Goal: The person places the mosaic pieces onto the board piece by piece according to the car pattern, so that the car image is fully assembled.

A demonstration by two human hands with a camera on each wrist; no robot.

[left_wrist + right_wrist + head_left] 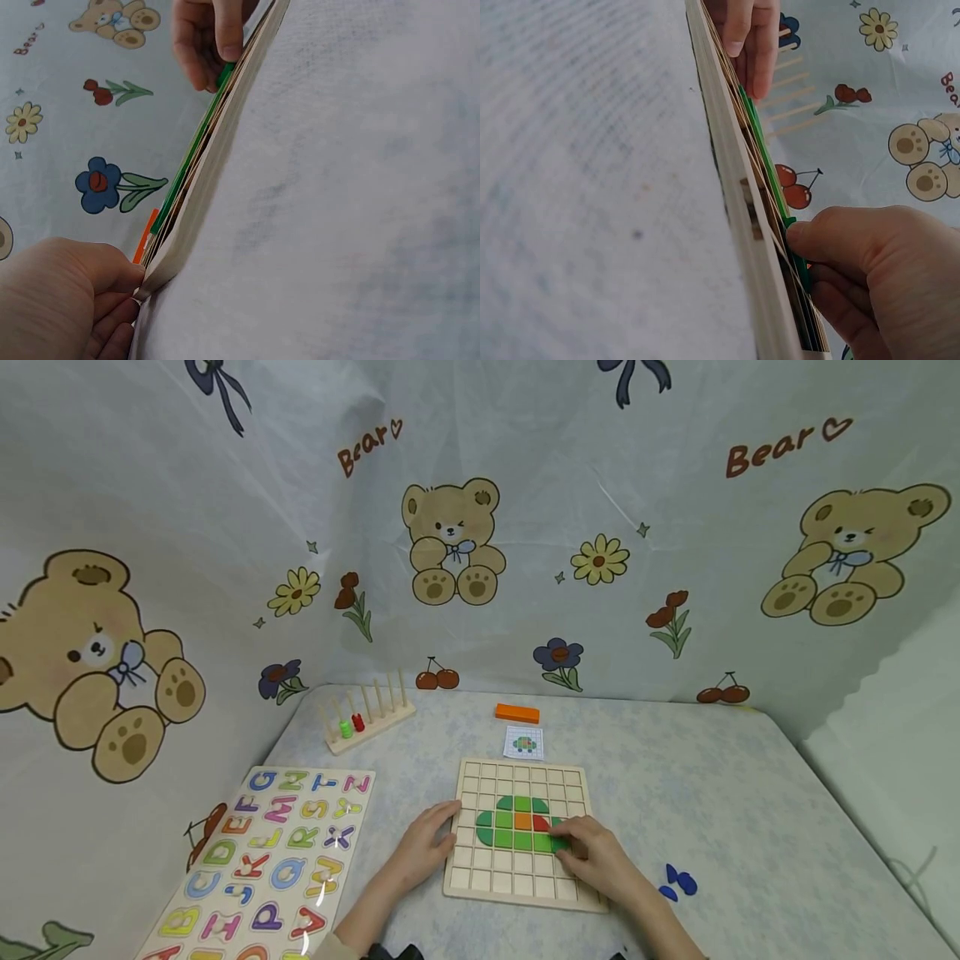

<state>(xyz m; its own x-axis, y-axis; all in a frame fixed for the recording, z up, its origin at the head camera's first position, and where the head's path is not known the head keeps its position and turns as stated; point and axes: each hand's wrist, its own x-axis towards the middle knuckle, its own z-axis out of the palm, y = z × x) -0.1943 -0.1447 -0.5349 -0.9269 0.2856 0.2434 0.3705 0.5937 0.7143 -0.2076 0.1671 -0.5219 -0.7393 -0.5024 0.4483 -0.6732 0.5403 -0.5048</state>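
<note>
A wooden grid board (525, 883) lies flat on the table before me. Green, orange and red tiles sit in its middle squares; the red tile (541, 823) has a rounded side. With thumb and fingers my left hand (420, 847) holds the board's left edge, seen closer in the left wrist view, where the thumb (112, 266) is at the corner. My right hand (600, 858) is over the right part of the pattern, its thumb and fingers pinching a green tile (801, 271). The fingers partly cover that tile. The right wrist view shows it at board level.
Several blue pieces (686, 883) lie right of the board. Behind it are a small pattern card (523, 742) and an orange block (517, 713). A letter puzzle (258, 860) is at left, with a peg stand (372, 727) beyond it. Printed cloth hangs behind the table.
</note>
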